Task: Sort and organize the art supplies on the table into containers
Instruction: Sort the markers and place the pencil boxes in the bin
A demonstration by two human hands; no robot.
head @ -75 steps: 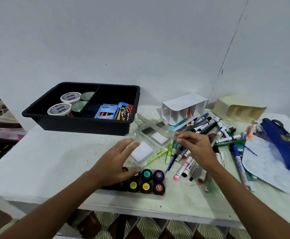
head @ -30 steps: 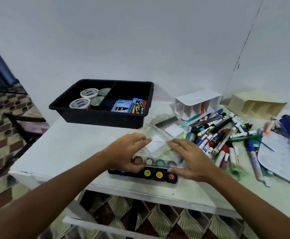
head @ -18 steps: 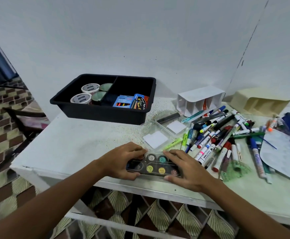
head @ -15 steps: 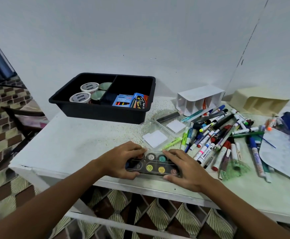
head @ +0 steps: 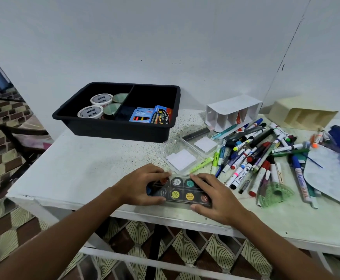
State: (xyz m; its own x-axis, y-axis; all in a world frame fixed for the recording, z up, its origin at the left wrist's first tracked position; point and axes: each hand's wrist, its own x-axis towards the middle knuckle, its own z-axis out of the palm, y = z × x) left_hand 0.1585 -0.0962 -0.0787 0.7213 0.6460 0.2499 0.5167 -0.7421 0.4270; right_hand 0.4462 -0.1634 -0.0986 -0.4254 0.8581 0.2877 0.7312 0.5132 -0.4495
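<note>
Partly sorted, black tray (head: 112,131) started.
Left hand (head: 142,188), right hand (head: 220,199) clasp paint set (head: 182,191) at table's (head: 84,168) front edge; markers (head: 254,158) loose.

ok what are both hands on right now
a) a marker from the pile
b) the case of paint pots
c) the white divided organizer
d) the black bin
b: the left hand and the right hand each grip one end of the case of paint pots, which lies at the near edge of the table.
</note>
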